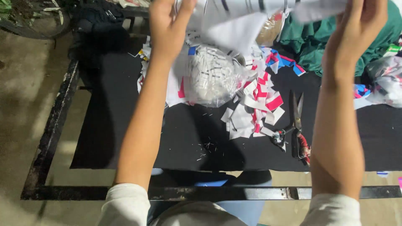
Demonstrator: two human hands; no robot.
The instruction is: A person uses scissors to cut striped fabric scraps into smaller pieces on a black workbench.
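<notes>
Both your hands hold one white cloth up at the top of the view, above the black table.

Your left hand (169, 25) pinches the left edge of the cloth (238, 25) with fingers closed on it; your right hand (360, 25) grips the right edge, fingers curled around it (the fingertips run out of view). The cloth hangs stretched between the two, over the far side of the table (188, 142). Below it lies one clear bag (211, 77), bulging with small white tags. Around the bag is a loose heap of white, pink and blue scraps (257, 104), too many to count. One pair of scissors (298, 129) lies just right of the heap, blades pointing away from you. One green garment (310, 42) is bunched at the far right.
</notes>
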